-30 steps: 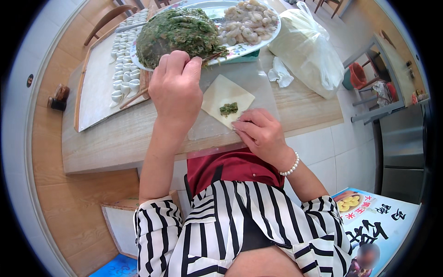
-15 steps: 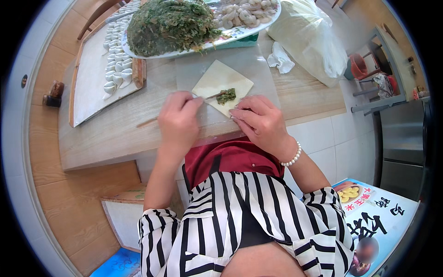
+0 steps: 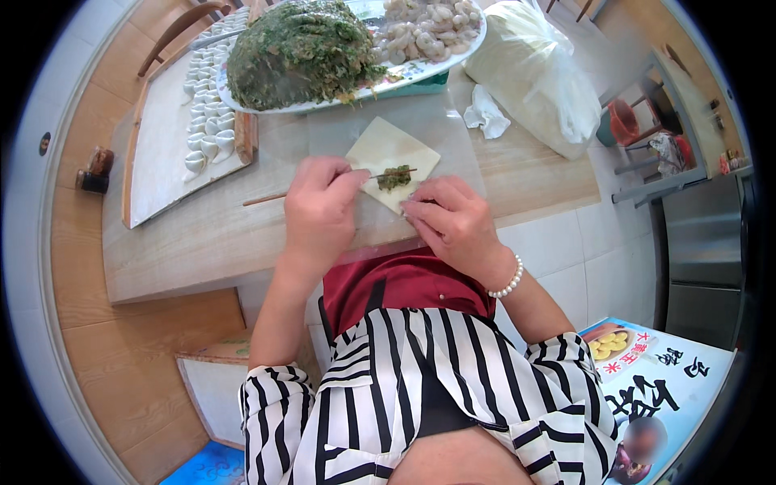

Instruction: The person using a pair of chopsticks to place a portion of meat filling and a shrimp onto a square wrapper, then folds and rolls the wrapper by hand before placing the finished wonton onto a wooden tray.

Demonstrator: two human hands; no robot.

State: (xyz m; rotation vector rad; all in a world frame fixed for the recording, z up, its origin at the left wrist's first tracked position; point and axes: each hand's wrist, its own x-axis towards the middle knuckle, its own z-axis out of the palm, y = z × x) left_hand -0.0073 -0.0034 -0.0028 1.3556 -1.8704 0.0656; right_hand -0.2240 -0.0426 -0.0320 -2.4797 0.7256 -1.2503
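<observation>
A pale square dough wrapper (image 3: 382, 144) lies on the table, one corner pointing toward me, with a small lump of green filling (image 3: 394, 179) near its middle. My left hand (image 3: 319, 206) is closed around a thin wooden stick (image 3: 265, 200). One end of it sticks out to the left; the other reaches across the filling. With bent fingers, my right hand (image 3: 454, 217) pinches the near right edge of the wrapper; the fingertips partly cover that edge.
Beyond the wrapper stands a large plate (image 3: 319, 107) with a heap of green filling (image 3: 299, 52) and raw shrimp (image 3: 428, 31). At left, a white tray (image 3: 162, 166) carries rows of folded dumplings (image 3: 202, 145). A crumpled tissue (image 3: 486, 113) and a plastic bag (image 3: 537, 89) lie at right.
The stick's tip has moved right across the filling, and more of its left end shows. My right hand stays at the wrapper's near right edge. The whole view has shifted slightly.
</observation>
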